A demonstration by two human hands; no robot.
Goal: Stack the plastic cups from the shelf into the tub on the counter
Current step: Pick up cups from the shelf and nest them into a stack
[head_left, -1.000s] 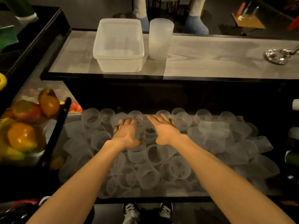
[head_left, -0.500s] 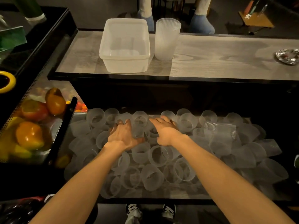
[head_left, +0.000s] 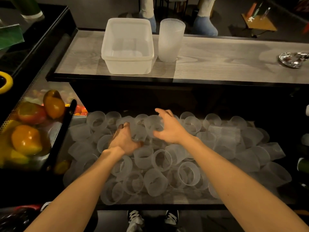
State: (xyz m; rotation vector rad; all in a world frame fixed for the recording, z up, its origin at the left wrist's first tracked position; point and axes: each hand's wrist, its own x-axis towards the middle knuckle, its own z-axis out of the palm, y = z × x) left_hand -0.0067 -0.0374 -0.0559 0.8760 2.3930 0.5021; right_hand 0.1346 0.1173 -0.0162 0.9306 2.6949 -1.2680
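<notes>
Several frosted plastic cups lie jumbled on the lower shelf. My left hand reaches down into the pile, its fingers and thumb curled round one cup. Just right of it, my right hand is raised a little, with thumb and curved fingers round another ribbed cup. The clear plastic tub stands on the wooden counter above, with nothing in it. A tall stack of ribbed cups stands right beside the tub.
A perforated bin of peppers and fruit sits to the left of the shelf, with a black bar along its edge. A crumpled foil dish lies at the counter's right end. A person's legs stand beyond the counter.
Both hands lay flat on the pile before. Now my left hand has dug in round a cup and my right hand has lifted and curled round another.
</notes>
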